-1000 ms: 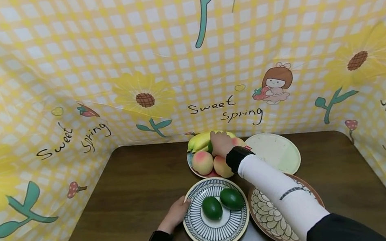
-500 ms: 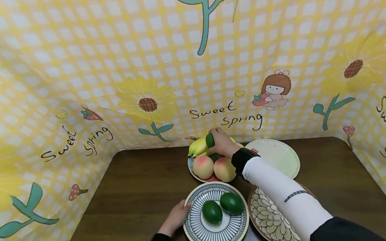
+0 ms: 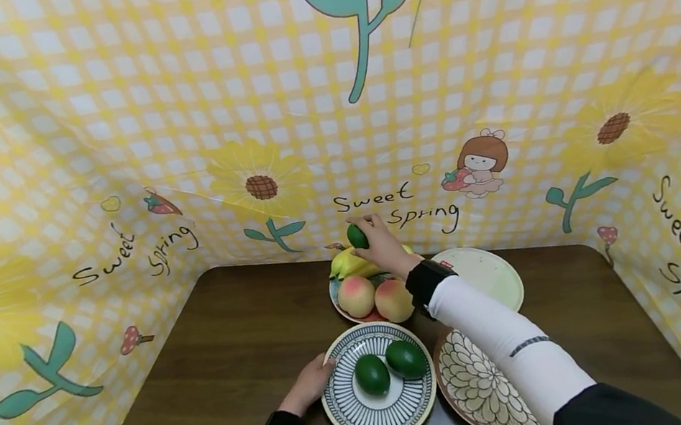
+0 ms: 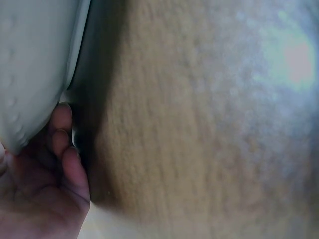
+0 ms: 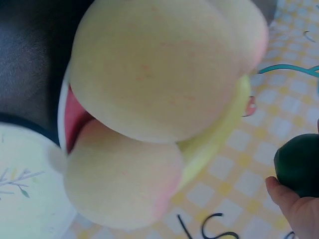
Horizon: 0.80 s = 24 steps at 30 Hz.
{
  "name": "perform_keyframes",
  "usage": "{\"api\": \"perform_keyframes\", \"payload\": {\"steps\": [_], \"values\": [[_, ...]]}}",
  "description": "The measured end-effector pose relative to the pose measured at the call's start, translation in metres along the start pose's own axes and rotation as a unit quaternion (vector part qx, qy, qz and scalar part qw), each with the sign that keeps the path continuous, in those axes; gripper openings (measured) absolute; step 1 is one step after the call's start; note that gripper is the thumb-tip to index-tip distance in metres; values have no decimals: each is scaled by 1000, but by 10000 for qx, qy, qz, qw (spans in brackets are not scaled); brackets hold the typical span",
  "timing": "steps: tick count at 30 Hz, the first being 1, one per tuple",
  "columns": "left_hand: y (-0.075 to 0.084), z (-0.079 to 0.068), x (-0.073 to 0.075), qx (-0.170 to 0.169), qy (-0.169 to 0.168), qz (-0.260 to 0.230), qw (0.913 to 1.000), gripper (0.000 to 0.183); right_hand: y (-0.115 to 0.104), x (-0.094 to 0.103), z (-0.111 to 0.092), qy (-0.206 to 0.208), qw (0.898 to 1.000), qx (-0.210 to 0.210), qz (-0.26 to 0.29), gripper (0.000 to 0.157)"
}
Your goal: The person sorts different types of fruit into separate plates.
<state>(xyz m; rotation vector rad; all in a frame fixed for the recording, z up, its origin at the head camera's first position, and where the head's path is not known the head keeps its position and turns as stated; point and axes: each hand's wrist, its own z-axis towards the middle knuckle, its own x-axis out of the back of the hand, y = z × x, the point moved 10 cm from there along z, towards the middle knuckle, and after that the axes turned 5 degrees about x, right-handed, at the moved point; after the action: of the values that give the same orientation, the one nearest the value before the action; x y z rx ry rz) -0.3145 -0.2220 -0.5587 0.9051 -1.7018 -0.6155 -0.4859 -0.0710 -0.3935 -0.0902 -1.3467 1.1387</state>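
My right hand [image 3: 383, 244] holds a dark green, smooth oval fruit [image 3: 357, 236] above the fruit plate [image 3: 337, 305]. In the right wrist view, the thumb presses against this green fruit [image 5: 299, 164]. Bananas [image 3: 348, 264] and peaches [image 3: 357, 296] lie on the fruit plate below. My left hand [image 3: 309, 384] grips the left rim of a blue-and-white striped plate [image 3: 383, 424], with curled fingers [image 4: 75, 169] under its edge in the left wrist view. On that plate two similar green fruits [image 3: 372, 374] lie side by side.
A pale green plate [image 3: 492, 271] lies right of the fruit plate. A brown-rimmed petal-patterned plate [image 3: 478, 382] lies right of the striped plate, partly under my right sleeve. Yellow checked cloth [image 3: 273, 106] stands behind and beside the brown table [image 3: 219, 375].
My right hand has lifted the green fruit up and slightly left, out of the fruit plate. The left hand keeps its grip on the striped plate, and its two green fruits have not shifted.
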Motion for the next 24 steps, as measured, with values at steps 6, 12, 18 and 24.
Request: {"api": "perform_keyframes", "payload": {"steps": [6, 12, 18, 24], "values": [[-6, 3, 0, 156, -27, -79, 9998, 34, -16, 11, -15, -172, 9994, 293, -105, 74], [-5, 6, 1, 150, -58, -186, 9997, 32, -16, 12, -52, -419, 9982, 354, -259, 67], [-9, 7, -2, 262, -165, -82, 9995, 34, -14, 6, -92, -751, 9964, 336, -187, 65], [-5, 12, -6, 351, -526, -54, 9980, 44, -25, -2, -123, -1042, 9922, 616, -291, 66]]}}
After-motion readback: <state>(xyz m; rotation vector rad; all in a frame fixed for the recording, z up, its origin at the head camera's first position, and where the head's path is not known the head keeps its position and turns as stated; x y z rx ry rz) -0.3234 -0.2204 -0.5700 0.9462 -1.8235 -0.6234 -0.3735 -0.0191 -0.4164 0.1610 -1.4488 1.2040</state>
